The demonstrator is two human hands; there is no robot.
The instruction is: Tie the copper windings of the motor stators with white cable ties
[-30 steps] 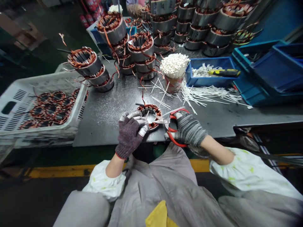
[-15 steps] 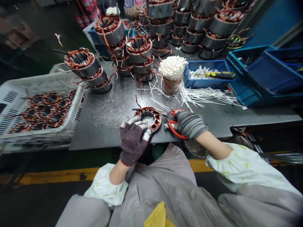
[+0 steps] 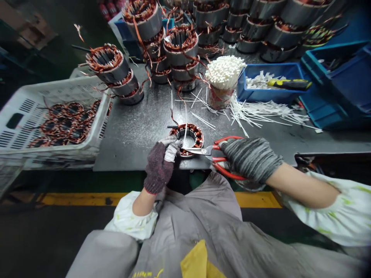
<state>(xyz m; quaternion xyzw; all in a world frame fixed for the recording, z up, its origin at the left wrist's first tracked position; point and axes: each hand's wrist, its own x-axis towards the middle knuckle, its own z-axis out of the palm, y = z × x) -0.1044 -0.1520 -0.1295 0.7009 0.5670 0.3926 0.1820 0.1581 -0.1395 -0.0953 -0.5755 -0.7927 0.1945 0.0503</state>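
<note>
A ring-shaped stator (image 3: 199, 133) with copper windings lies flat near the table's front edge. My left hand (image 3: 162, 162), in a dark purple glove with white-wrapped fingertips, grips its left front rim. My right hand (image 3: 252, 158), in a grey striped glove, is closed around red-handled scissors (image 3: 222, 158). The scissor blades reach over the front part of the ring, beside the left fingertips. A thin white strip (image 3: 186, 123) stands up from the ring between the hands. A loose copper lead and a black sleeve stick out at the ring's back left.
A white crate (image 3: 101, 116) of wound rings stands at the left. Stator stacks (image 3: 181, 58) rise behind. A cup of white sticks (image 3: 218, 96), scattered white strips (image 3: 252, 116) and a blue tray (image 3: 261, 94) with a yellow-black tool lie behind and right; teal bins (image 3: 324, 104) stand far right.
The scissors have moved from beside the ring to over its front part. My left fingers have drawn together at the rim, and a white strip now stands in the ring. The view has shifted.
</note>
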